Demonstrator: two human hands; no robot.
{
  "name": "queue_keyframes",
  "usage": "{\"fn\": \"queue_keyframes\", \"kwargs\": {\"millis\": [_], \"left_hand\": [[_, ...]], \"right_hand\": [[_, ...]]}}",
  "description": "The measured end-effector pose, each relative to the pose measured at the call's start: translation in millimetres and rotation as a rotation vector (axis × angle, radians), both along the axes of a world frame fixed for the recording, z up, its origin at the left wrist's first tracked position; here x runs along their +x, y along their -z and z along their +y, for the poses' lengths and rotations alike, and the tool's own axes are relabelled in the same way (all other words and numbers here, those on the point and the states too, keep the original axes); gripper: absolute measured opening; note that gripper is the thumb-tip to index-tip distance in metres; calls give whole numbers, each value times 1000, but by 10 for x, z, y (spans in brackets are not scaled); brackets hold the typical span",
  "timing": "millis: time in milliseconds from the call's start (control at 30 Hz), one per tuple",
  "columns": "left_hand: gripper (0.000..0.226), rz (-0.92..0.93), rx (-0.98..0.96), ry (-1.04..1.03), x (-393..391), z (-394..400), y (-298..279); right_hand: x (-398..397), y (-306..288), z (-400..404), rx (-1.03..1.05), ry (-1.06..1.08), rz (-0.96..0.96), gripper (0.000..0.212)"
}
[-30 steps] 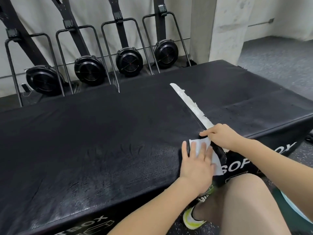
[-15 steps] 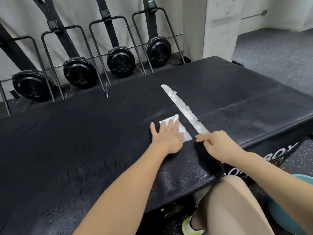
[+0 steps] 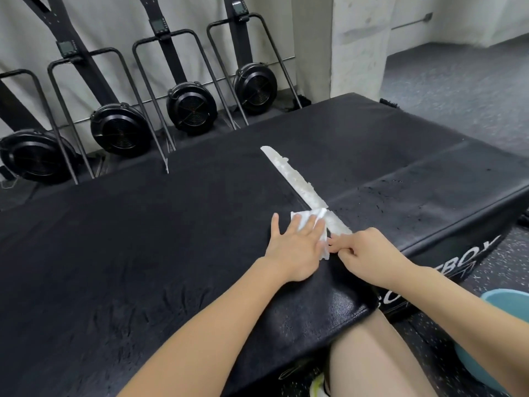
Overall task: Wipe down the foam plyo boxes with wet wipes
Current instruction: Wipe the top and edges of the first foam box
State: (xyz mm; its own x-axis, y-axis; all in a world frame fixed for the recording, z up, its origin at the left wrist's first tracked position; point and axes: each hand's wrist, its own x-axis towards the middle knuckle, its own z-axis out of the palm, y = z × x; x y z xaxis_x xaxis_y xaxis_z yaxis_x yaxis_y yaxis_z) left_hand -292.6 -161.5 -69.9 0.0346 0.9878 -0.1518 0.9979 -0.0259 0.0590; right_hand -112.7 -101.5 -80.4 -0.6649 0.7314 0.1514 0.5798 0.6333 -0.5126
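Four black fan-wheel machines (image 3: 123, 128) stand along the back wall at the left, behind the near foam plyo box (image 3: 143, 253), whose black top fills the left and centre. The left hand (image 3: 296, 246) lies flat on that top with fingers straight, pressing a white wet wipe (image 3: 310, 222) against it near the box's right edge. A white strip (image 3: 297, 181) runs along the seam between this box and the right foam plyo box (image 3: 415, 179). The right hand (image 3: 369, 253) rests at the seam with fingers curled, its fingertips touching the wipe's near edge; whether it pinches the wipe I cannot tell.
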Motion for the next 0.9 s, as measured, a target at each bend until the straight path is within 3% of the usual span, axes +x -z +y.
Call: {"fn": "queue_keyframes", "kwargs": {"millis": [167,333,467,700,900], "left_hand": [[57,15,0,-36,-88,203,-5],[59,-161,67,117,180,-182,-15],[69,-22,117,197,98,-219,130],[62,74,95,85,-261,235,30],[63,132,97,-32,-704,697,-4]], "right_hand": [[-14,-19,15,-114,65,104,35],[70,7,-26,-65,59,233,38],[172,99,-54,-30,40,290,34],[134,189,-79,75,-11,224,30],[79,275,9,157,-28,47,49]]}}
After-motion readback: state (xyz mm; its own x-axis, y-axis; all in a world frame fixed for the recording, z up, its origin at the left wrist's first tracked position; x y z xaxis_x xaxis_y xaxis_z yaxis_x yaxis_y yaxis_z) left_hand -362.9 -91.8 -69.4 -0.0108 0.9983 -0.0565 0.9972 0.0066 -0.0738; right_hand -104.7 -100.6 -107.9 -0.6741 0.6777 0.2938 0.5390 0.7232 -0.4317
